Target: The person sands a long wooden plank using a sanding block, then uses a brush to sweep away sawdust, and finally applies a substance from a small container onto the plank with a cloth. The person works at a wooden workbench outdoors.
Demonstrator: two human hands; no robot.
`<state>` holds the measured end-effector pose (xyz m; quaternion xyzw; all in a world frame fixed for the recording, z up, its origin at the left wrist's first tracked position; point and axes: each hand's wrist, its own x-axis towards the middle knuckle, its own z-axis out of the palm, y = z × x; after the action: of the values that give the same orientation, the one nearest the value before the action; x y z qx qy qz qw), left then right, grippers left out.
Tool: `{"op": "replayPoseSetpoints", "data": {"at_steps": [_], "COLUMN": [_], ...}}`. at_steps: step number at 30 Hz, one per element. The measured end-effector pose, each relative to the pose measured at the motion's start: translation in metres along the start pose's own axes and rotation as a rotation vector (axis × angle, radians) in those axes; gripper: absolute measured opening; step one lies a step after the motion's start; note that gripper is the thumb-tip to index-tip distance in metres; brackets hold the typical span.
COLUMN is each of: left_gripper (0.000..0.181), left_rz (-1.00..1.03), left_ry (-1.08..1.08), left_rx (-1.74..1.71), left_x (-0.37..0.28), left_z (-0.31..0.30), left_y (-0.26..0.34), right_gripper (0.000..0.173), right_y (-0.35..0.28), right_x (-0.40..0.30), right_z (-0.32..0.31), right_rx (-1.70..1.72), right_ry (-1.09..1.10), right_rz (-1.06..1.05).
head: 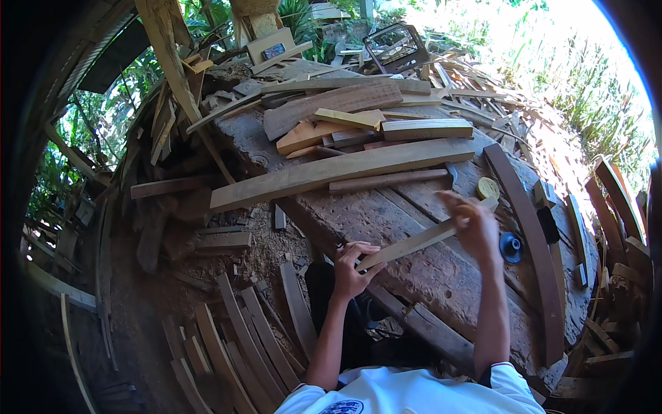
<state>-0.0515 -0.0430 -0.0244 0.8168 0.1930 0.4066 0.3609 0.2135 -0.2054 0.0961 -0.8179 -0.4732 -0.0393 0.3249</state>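
Observation:
A narrow wooden strip (414, 244) slants over the worn workbench (434, 284). Around its near end, at the front edge of the bench, my left hand (352, 269) is closed with fingers on top and thumb beneath. My right hand (473, 222) is blurred and covers the strip towards its far end; whether it grips the strip or something small cannot be made out. The strip's far tip shows just past that hand, close to a round yellow piece (487, 188). A black round disc-like part (511, 247) lies right of my right wrist.
Beyond the strip lie a hammer-like tool with a wooden handle (388, 181), a long board (341, 171) and stacked offcuts (331, 124). A curved dark board (532, 259) runs along the right. Several planks (248, 341) stand on the lower left; a plastic crate (395, 46) sits at the back.

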Motion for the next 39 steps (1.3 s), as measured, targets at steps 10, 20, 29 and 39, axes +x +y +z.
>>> {"op": "replayPoseSetpoints", "data": {"at_steps": [10,20,29,39], "left_gripper": [0.036,0.036,0.034,0.034], "left_rz": [-0.017,0.008,-0.019,-0.033], "left_ry": [0.012,0.013,0.014,-0.003], "left_rx": [0.03,0.022,0.02,0.07], "left_x": [-0.002,-0.003,0.0,-0.004], "left_z": [0.003,0.0,0.003,0.002], "left_y": [-0.003,-0.005,0.004,-0.007], "right_gripper": [0.043,0.036,0.041,0.079], "right_y": [-0.068,-0.035,-0.001,-0.103], "right_x": [-0.011,-0.004,-0.004,-0.037], "right_z": [0.015,0.015,-0.027,0.033], "right_rx": [-0.211,0.435,-0.285,0.154], "right_ry": [-0.244,-0.377,0.02,-0.502], "right_rz": [0.07,0.07,0.229,-0.28]}}
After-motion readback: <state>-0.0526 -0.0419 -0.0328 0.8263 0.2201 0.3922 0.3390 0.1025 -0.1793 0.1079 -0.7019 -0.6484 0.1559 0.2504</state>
